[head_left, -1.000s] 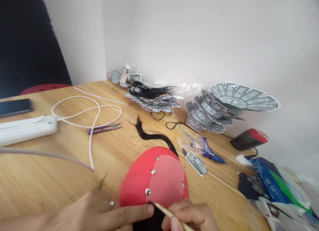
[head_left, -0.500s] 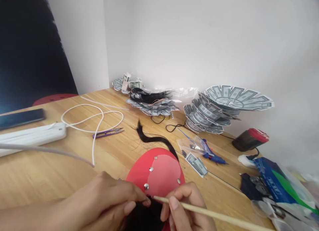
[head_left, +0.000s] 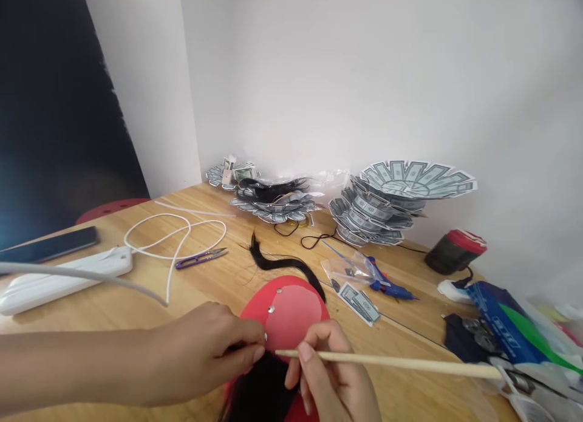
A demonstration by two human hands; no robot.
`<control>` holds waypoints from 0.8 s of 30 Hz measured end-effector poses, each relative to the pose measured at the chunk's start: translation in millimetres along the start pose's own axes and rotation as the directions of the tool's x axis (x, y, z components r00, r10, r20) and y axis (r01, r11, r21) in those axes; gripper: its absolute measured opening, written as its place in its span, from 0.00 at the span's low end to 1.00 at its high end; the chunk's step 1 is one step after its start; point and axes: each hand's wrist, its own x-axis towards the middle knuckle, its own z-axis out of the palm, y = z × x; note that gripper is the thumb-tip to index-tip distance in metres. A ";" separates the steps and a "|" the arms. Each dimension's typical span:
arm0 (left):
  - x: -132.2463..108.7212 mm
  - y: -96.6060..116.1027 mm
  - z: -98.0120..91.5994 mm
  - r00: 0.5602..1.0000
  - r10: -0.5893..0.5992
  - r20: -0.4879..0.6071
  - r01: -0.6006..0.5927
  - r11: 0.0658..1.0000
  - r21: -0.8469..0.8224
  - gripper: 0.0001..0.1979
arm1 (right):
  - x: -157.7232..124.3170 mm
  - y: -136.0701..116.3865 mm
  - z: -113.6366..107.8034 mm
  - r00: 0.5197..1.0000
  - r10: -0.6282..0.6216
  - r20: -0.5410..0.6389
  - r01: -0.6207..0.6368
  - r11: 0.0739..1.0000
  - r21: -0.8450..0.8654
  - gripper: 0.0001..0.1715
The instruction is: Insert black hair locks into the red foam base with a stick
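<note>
left hand (head_left: 204, 349) pinches black hair tuft (head_left: 264, 388) on red card (head_left: 291, 309) | right hand (head_left: 332, 379) grips wooden stick (head_left: 396, 363) | best: press tip lightly, tuft pinned

A light wooden table (head_left: 136, 300) stands pushed into a corner of plain white walls (head_left: 364, 76). On the left, a dark opening (head_left: 45, 106) falls into shadow. The rounded top of a red stool (head_left: 112, 207) shows behind the table's far edge. Soft daylight falls evenly.
</note>
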 end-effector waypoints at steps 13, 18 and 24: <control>2.5 6.3 -7.9 0.999 0.024 -0.043 -0.018 0.991 0.130 0.15 | 2.0 -1.6 -1.1 1.000 0.016 0.027 -0.016 1.000 0.006 0.31; 5.7 7.0 -4.6 0.996 0.077 -0.053 -0.064 0.972 0.224 0.14 | 2.7 -1.0 -0.8 0.999 0.027 0.025 -0.028 0.999 0.037 0.30; 0.5 16.8 -5.4 0.993 0.121 -0.015 -0.098 0.866 0.491 0.09 | 3.4 -3.9 -0.8 0.998 0.056 0.018 -0.056 0.998 0.043 0.33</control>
